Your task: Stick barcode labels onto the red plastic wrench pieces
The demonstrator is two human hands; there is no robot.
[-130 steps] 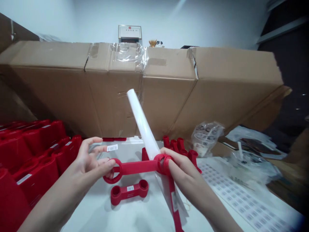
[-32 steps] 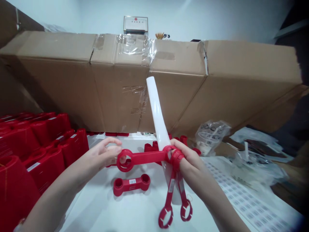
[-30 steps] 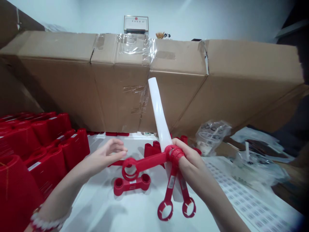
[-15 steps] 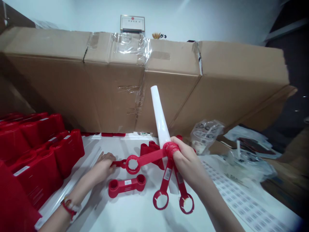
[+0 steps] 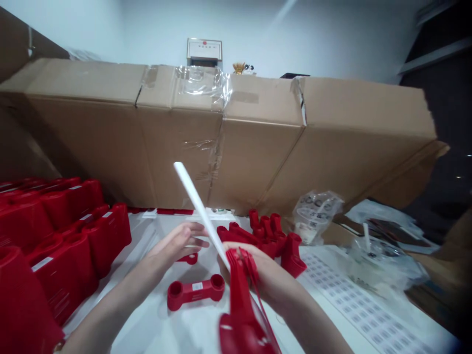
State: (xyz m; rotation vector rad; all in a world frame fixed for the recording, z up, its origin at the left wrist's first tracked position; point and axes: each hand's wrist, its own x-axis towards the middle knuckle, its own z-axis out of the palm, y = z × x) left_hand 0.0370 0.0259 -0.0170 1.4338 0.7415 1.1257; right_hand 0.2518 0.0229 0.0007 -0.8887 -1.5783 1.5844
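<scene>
The right hand (image 5: 268, 271), right of centre in the lower half, is curling tightly round the gathered ends of several red ring-ended straps (image 5: 241, 306). These straps are hanging in a bundle toward the bottom edge of the frame, where a ring is showing, rather blurred. A long white strip (image 5: 199, 207) is running down from the frame's centre, slanting toward the lower right, and its lower part is passing into the bundle at the right hand. Some of that hand's fingers are hiding behind the red material.

The left hand (image 5: 180, 242), just left of centre, is keeping its fingers loosely spread and half unfurled, gripping nothing visible. Its fingertips are hovering close to the white strip; whether they are touching it, I cannot tell. A small red ring-ended piece (image 5: 191, 258) is lying partly hidden just below those fingers.

Lower still, a red two-socket connector (image 5: 192, 295) with a white label is resting on the white table (image 5: 157, 337). More red socketed connectors (image 5: 293, 255) are clustering behind the right hand, and large red pieces (image 5: 73, 260) are standing in rows at the left edge. A sheet of printed labels (image 5: 350, 305) is lying at lower right, near a clear plastic bag (image 5: 319, 211). A cardboard box (image 5: 177, 132) is spanning the middle distance.
</scene>
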